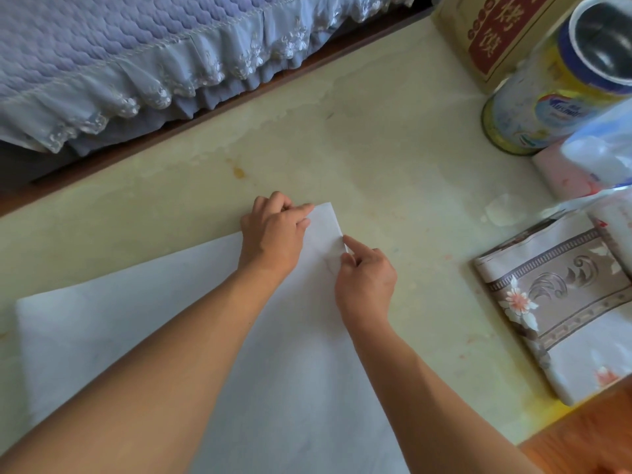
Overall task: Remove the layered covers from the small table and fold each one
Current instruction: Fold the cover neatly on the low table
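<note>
A white cover [143, 340] lies flat on the near part of the pale table [393, 159], its far corner folded up. The left hand [273, 234] presses that corner, fingers curled together on it; the right hand [366, 278] pinches the corner's right edge between thumb and forefinger. A folded floral cover [561, 302] sits to the right — near a tin [533, 97].

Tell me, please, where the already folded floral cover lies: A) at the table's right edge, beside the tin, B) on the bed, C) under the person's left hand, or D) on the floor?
A: the folded floral cover lies on the table near its right edge, in front of the tin, while both hands work the white sheet.
</note>
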### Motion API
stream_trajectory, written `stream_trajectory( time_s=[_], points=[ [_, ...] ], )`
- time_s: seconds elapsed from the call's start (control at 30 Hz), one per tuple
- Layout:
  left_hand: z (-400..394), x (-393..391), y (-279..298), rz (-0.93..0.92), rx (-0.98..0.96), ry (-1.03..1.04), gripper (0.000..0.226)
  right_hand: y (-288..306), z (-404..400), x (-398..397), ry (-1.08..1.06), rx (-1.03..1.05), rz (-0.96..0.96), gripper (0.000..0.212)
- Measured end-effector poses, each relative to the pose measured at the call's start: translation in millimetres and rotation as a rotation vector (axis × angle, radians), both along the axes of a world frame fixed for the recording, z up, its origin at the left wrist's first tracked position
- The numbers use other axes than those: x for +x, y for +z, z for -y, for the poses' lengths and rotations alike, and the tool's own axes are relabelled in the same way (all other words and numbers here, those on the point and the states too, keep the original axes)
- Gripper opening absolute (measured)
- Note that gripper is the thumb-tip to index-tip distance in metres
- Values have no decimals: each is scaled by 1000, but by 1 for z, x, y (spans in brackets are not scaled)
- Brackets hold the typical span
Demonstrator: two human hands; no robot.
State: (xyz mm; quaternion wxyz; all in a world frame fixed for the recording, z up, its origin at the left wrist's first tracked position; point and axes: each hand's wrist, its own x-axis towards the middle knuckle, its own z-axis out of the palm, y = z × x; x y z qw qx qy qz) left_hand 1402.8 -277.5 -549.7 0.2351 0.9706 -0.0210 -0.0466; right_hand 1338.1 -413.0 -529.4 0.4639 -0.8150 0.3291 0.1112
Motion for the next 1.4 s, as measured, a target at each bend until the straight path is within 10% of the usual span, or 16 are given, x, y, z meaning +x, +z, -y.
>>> stream_trajectory(
  time_s=[0.57, 0.77, 0.9, 1.07, 1.4],
  points=[
    [-12, -51, 11, -327, 304, -285, 73, 3, -1, 10, -92, -12, -40, 34],
    [0, -42, 23, -424, 354, -244, 72, 0, -6, -20, 606, -678, 291, 37],
    [4, -44, 17, -462, 342, -219, 71, -1, 13, -141, 1155, -617, 367, 53],
    [0, -56, 17, -402, 335, -198, 71, -27, 52, -227, 1250, -650, 193, 67],
    [-79, -413, 47, -280, 308, -462, 76, -25, 47, -229, 1259, -739, 165, 66]
  ],
)
